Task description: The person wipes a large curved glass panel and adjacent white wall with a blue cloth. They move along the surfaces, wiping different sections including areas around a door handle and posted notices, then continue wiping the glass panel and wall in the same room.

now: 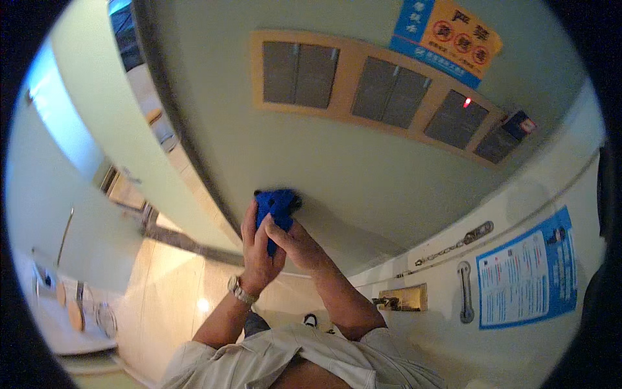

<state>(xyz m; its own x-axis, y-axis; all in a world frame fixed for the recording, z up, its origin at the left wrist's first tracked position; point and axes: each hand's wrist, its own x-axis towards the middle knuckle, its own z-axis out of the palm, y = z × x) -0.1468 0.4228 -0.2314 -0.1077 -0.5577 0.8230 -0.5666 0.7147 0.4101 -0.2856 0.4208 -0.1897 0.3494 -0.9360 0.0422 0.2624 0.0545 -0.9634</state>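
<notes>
A crumpled blue cloth [272,204], or a similar soft blue thing with dark spots, is bunched up close to the grey-green wall [311,150]. My left hand [260,250] grips it from the left, fingers stretched along its side; a metal watch [241,290] circles that wrist. On the other side, my right hand [299,243] also holds the bundle, its thumb crossing towards the left hand. A narrow blue end hangs down between the two palms. Whether the bundle touches the wall or something is wrapped inside it cannot be made out.
Above the hands, a gold-framed switch panel [345,112] has a small red light. A printed sign [447,41] is above it. On the right, a white door [437,355] bears a chain [442,253], a handle [465,291] and a notice [527,274]. Pale floor [165,277] lies below.
</notes>
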